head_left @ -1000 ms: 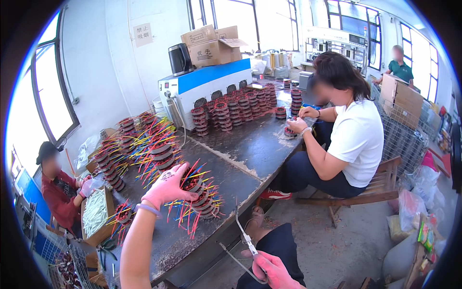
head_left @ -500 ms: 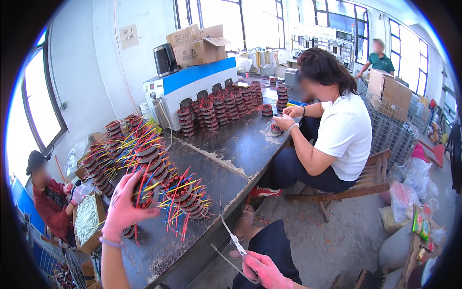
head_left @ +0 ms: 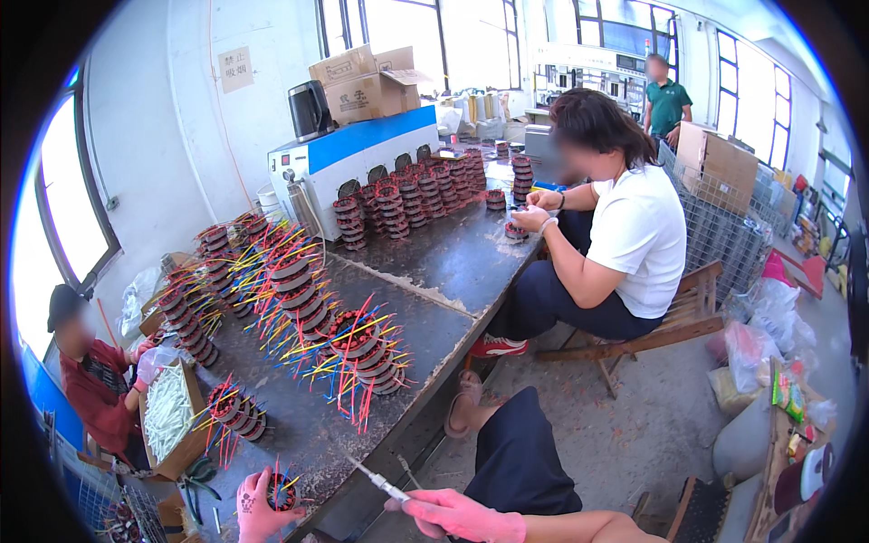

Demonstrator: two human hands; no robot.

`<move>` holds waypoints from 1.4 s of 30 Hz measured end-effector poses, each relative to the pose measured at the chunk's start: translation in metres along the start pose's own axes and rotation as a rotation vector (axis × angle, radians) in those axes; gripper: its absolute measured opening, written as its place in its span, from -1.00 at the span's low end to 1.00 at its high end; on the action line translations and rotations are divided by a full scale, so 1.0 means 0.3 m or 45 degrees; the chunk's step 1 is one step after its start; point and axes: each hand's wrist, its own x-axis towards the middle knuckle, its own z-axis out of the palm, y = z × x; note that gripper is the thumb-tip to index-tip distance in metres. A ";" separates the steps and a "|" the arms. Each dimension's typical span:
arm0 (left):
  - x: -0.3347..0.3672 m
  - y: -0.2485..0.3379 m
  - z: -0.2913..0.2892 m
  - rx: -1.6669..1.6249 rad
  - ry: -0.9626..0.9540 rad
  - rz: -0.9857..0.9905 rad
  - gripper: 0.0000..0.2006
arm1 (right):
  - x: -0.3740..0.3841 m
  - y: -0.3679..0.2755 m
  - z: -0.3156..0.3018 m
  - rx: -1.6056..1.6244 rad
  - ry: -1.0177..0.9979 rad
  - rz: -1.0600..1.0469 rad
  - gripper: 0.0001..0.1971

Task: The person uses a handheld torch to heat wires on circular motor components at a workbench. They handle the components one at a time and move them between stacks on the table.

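My left hand (head_left: 257, 513), in a pink glove, is closed around a wound motor stator (head_left: 282, 493) at the table's near edge. The stator is a dark ring with red windings and a few coloured wires. My right hand (head_left: 457, 514), also in a pink glove, grips a slim pen-like tool (head_left: 390, 488) with a pale body and a thin pointed tip. The tip points up and left, apart from the stator. Just beyond my left hand stands a short stack of wired stators (head_left: 241, 414). Farther off is a taller leaning stack (head_left: 367, 351) with red, yellow and blue wires.
Pliers (head_left: 197, 489) lie left of my left hand, near a carton of white tubes (head_left: 188, 407). Opposite, a seated person in white (head_left: 625, 235) handles a stator. Another person (head_left: 100, 389) sits at the left. Stator stacks (head_left: 389, 213) line a blue-and-white machine (head_left: 362, 145).
My left hand has come down from the stacks to the table's near edge with a stator. My right hand has moved left with the tool. The person in green has shifted left.
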 end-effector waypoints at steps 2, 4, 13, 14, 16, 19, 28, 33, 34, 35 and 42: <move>-0.012 -0.013 0.031 -0.021 0.026 -0.026 0.00 | 0.033 0.045 0.025 0.049 -0.067 0.019 -0.58; -0.021 -0.009 0.062 -0.035 0.050 -0.043 -0.01 | 0.062 0.072 0.035 0.035 -0.080 0.052 -0.58; -0.042 -0.011 0.087 -0.009 -0.022 -0.061 0.03 | 0.119 0.074 0.081 -0.175 -0.112 0.126 -0.57; -0.044 -0.011 0.088 -0.028 -0.022 -0.077 0.03 | 0.115 0.050 0.092 -0.168 -0.104 0.148 -0.57; -0.055 -0.009 0.079 -0.060 -0.023 -0.118 0.04 | 0.104 0.001 0.117 -0.151 -0.096 0.195 -0.56; -0.039 -0.018 0.092 -0.067 -0.064 -0.110 0.03 | 0.100 -0.002 0.110 -0.084 -0.090 0.203 -0.57; -0.041 -0.042 0.114 -0.067 -0.057 -0.103 0.03 | 0.085 -0.016 0.105 -0.110 -0.074 0.204 -0.60; -0.042 -0.036 0.106 -0.061 -0.068 -0.112 0.03 | 0.090 0.006 0.103 -0.108 -0.096 0.176 -0.59; -0.042 -0.039 0.108 -0.061 -0.064 -0.106 0.03 | 0.090 0.007 0.103 -0.109 -0.099 0.168 -0.58; -0.044 -0.038 0.108 -0.067 -0.058 -0.104 0.04 | 0.090 0.009 0.102 -0.109 -0.100 0.170 -0.58; -0.050 -0.024 0.099 -0.082 -0.056 -0.117 0.04 | 0.091 0.012 0.102 -0.111 -0.097 0.167 -0.56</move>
